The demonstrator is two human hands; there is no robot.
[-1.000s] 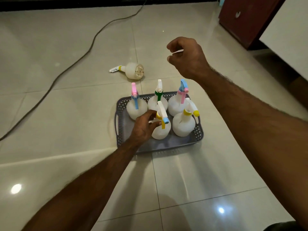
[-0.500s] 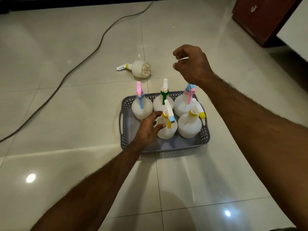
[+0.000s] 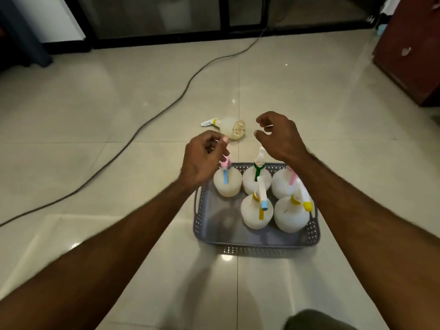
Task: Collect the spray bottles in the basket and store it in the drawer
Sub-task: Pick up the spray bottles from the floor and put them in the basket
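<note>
A grey perforated basket (image 3: 214, 225) sits on the tiled floor with several white spray bottles standing in it, among them one with a pink head (image 3: 226, 184), one with a green collar (image 3: 256, 179) and one with a yellow collar (image 3: 256, 210). One more white bottle (image 3: 228, 127) lies on its side on the floor just beyond the basket. My left hand (image 3: 202, 158) hovers above the basket's far left corner, fingers loosely curled, holding nothing. My right hand (image 3: 278, 136) hangs above the far edge, also curled and empty.
A dark cable (image 3: 152, 117) snakes across the floor from the back wall toward the left. A dark red cabinet (image 3: 412, 51) stands at the right. Dark-framed glass doors (image 3: 214, 17) run along the back. My knee (image 3: 316, 321) shows at the bottom.
My left hand has let go of the yellow-collared bottle in the basket and risen toward the far left corner. My right hand has stayed above the far edge. The view has tilted up.
</note>
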